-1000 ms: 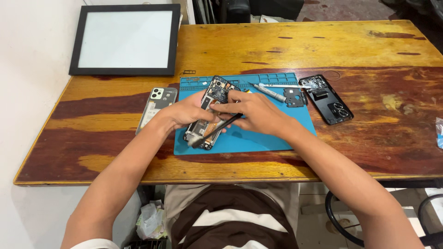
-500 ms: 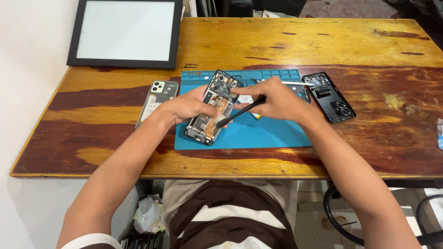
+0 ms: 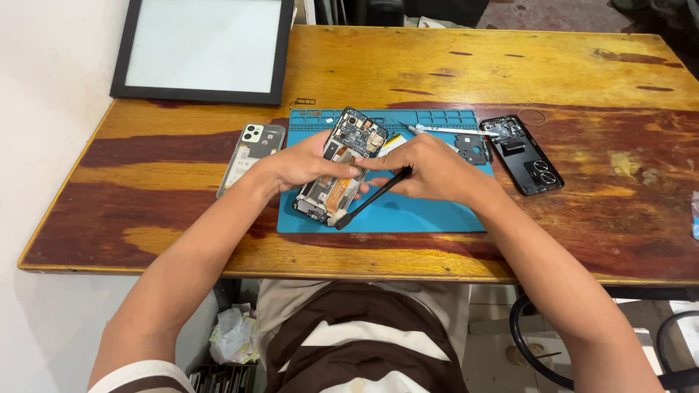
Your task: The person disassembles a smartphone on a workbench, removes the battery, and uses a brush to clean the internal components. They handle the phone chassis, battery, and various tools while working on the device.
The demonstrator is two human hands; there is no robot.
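The right hand [image 3: 435, 169] pinches a thin black pry tool [image 3: 373, 196] between closed fingers, its tip pointing down-left beside the opened phone [image 3: 342, 164]. The left hand [image 3: 302, 164] curls around the phone's left edge, steadying it on the blue mat [image 3: 429, 215] atop the wooden table [image 3: 510, 65].

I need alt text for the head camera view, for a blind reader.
Two hands work on an opened phone on a blue mat: the left hand steadies it, the right hand holds a black pry tool. Wooden table beneath.
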